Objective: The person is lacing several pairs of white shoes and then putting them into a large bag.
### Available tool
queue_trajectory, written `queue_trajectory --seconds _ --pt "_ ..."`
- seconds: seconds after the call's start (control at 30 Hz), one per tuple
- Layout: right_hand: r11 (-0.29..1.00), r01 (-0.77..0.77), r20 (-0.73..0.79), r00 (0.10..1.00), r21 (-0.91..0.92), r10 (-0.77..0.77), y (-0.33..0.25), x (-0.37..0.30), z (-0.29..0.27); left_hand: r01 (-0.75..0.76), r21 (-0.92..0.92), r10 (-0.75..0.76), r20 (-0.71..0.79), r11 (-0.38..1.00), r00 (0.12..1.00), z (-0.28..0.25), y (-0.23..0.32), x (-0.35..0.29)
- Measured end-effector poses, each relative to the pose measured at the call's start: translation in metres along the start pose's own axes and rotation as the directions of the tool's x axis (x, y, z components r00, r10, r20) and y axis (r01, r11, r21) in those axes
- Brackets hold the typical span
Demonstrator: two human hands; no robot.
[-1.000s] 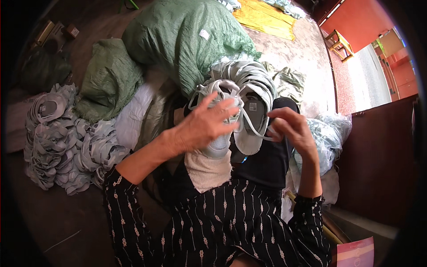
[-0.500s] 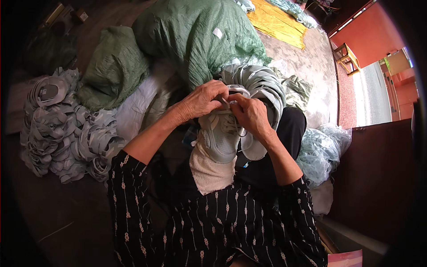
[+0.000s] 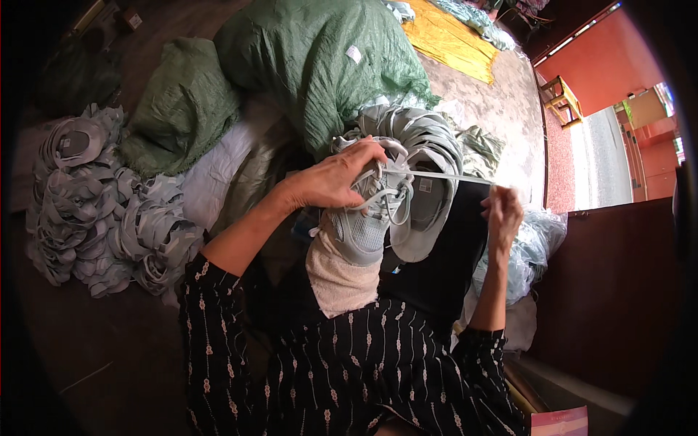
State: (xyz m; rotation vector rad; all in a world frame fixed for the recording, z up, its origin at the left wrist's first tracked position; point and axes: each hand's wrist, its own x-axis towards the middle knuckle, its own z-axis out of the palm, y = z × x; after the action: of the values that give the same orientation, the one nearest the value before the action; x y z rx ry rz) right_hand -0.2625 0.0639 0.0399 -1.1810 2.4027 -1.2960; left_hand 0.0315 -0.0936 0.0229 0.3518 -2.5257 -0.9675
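Observation:
A light grey shoe upper [image 3: 361, 234] with a mesh toe rests in front of me, over a beige cloth [image 3: 337, 280] on my lap. My left hand [image 3: 336, 176] grips it from the left side, thumb near the lacing and fingers over the top. A pale shoelace [image 3: 445, 175] runs taut from the top of the upper out to the right. At its far end my right hand [image 3: 503, 216] is closed on the lace, slightly blurred. Loose loops of lace hang over the eyelets. Against the upper's right side leans a row of nested grey uppers [image 3: 424, 221].
Piles of grey uppers [image 3: 76, 211] lie at the left. Green woven sacks [image 3: 320, 58] stand beyond my hands. Clear plastic bags [image 3: 520, 254] sit at the right, beside a dark red panel [image 3: 618, 276]. A yellow cloth [image 3: 447, 40] and a wooden stool [image 3: 560, 102] are farther off.
My right hand has moved from the top of the upper far out to the right, drawing the lace straight. My left hand has spread over the upper's left side.

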Motion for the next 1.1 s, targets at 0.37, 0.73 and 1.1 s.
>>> queue_trajectory --seconds 0.37,0.73,1.1 --pt "0.928 0.373 0.128 0.92 -0.007 -0.369 0.003 -0.026 0.086 0.389 -0.555 -0.568 -0.19 0.735 0.801 0.019 -0.012 0.015" --pt "0.9 -0.087 0.562 0.805 0.427 -0.189 -0.002 -0.011 0.035 0.104 -0.306 -0.251 -0.492 0.946 0.834 0.171 0.078 0.073" --pt "0.936 0.204 0.443 0.895 -0.286 -0.06 0.07 0.039 0.053 0.04 -0.242 -0.149 -0.45 0.969 0.881 0.183 0.078 0.022"
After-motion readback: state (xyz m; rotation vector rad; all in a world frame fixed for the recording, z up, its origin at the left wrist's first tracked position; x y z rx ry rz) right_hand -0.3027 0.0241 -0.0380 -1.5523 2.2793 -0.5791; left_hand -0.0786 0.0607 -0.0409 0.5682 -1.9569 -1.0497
